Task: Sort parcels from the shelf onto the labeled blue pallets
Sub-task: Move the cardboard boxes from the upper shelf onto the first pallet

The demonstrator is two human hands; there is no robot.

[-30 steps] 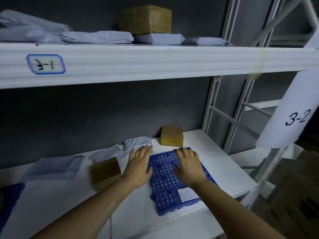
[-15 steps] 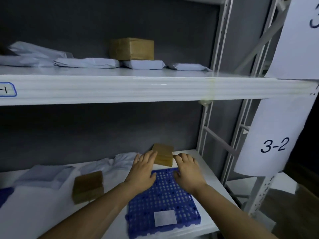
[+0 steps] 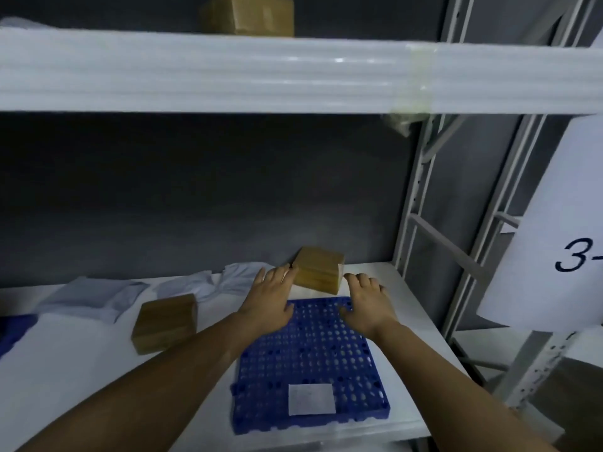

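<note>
A blue perforated pallet (image 3: 310, 363) with a white label (image 3: 311, 399) lies on the lower white shelf (image 3: 71, 380). Just behind its far edge sits a small brown cardboard parcel (image 3: 319, 269). My left hand (image 3: 269, 305) hovers over the pallet's far left corner, fingertips close to the parcel's left side, fingers apart and holding nothing. My right hand (image 3: 367, 305) hovers over the far right corner, just right of the parcel, also open. A second brown parcel (image 3: 164, 322) rests left of the pallet.
Pale plastic mailer bags (image 3: 98, 296) lie along the shelf's back. Another blue pallet's edge (image 3: 13, 331) shows at far left. A brown box (image 3: 251, 14) sits on the upper shelf (image 3: 228, 73). White uprights (image 3: 421, 203) and a "3-" paper sign (image 3: 561, 230) stand at right.
Both hands have slid forward from the pallet's top toward the brown parcel behind it. The view has shifted closer to the shelf and slightly down.
</note>
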